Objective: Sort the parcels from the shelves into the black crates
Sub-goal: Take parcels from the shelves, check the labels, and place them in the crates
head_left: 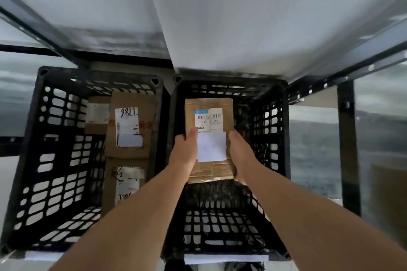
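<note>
Parcel [209, 138] gripped by left hand [184, 152], right hand [241, 152] over right crate [284, 138]; left crate [28, 138] holds three boxes.

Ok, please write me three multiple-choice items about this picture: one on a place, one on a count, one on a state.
1. Where is the held parcel?
A) on the floor
B) at the right crate
C) on a chair
2. How many black crates show?
A) one
B) two
C) four
3. What holds the parcel?
A) the left hand and the right hand
B) the left hand only
C) nothing

Key: 1 B, it shows inside that crate's rim. 2 B, a left crate stands beside the right one. 3 A, each hand grips one side.
</note>
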